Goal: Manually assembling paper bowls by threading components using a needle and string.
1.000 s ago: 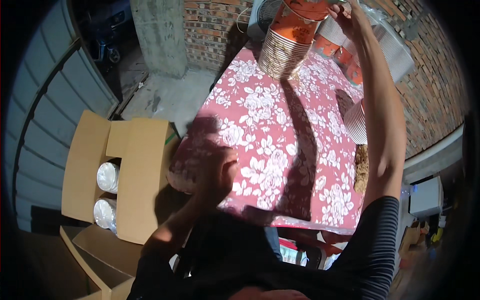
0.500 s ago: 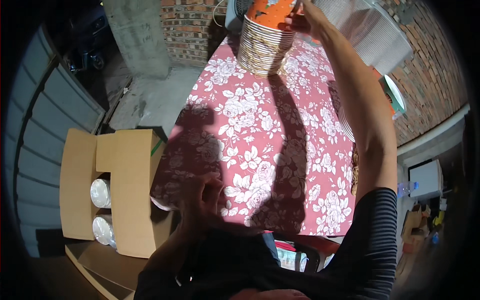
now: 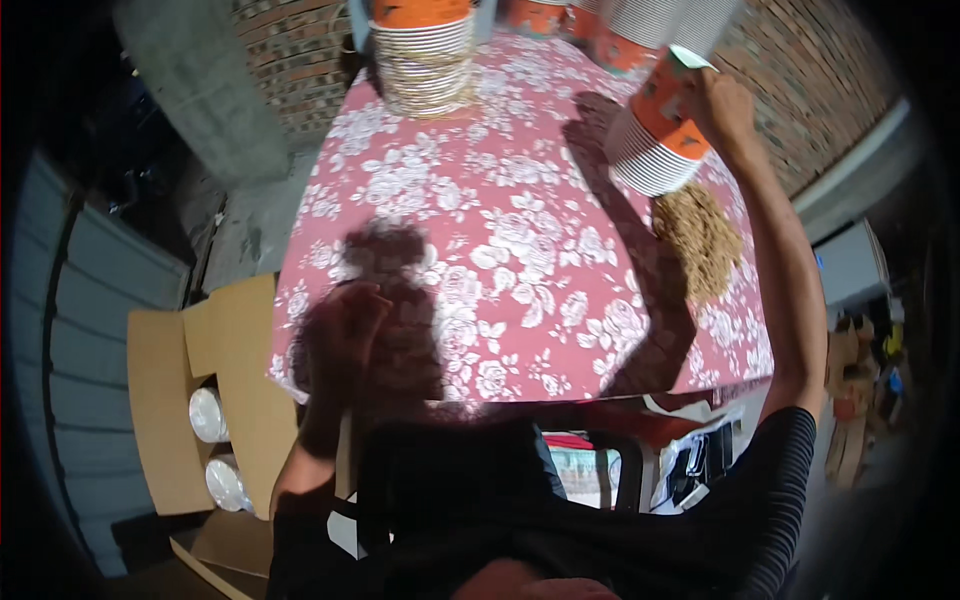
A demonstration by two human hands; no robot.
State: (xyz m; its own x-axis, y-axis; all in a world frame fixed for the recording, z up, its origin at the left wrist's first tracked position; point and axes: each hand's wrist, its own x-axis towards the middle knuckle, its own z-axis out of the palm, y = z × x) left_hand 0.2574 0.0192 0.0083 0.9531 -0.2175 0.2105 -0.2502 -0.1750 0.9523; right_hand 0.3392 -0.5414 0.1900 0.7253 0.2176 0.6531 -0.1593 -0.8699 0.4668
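At the right side of the table, my right hand (image 3: 725, 112) has its fingers closed at the upper end of an orange paper bucket (image 3: 662, 92), on top of a nested stack whose white rims (image 3: 650, 160) show below. My left hand (image 3: 345, 325) hovers in shadow above the near left of the table, fingers loosely bent, nothing visible in them. Beside the right-hand stack lies a pile of tan twine loops (image 3: 700, 240). Far left on the table stands another stack of orange buckets (image 3: 425, 65), with twine strands among its rims.
The table has a red cloth with white flowers (image 3: 520, 250). More bucket stacks (image 3: 635, 35) stand along its far right. An open cardboard box (image 3: 245, 370) with wrapped white rolls (image 3: 208, 415) is left of the table. Brick walls (image 3: 820, 90) rise behind.
My right hand has left the far twine-strung stack and moved right, onto the bucket stack by the twine pile. The view has turned right. My left hand stays low over the near left.
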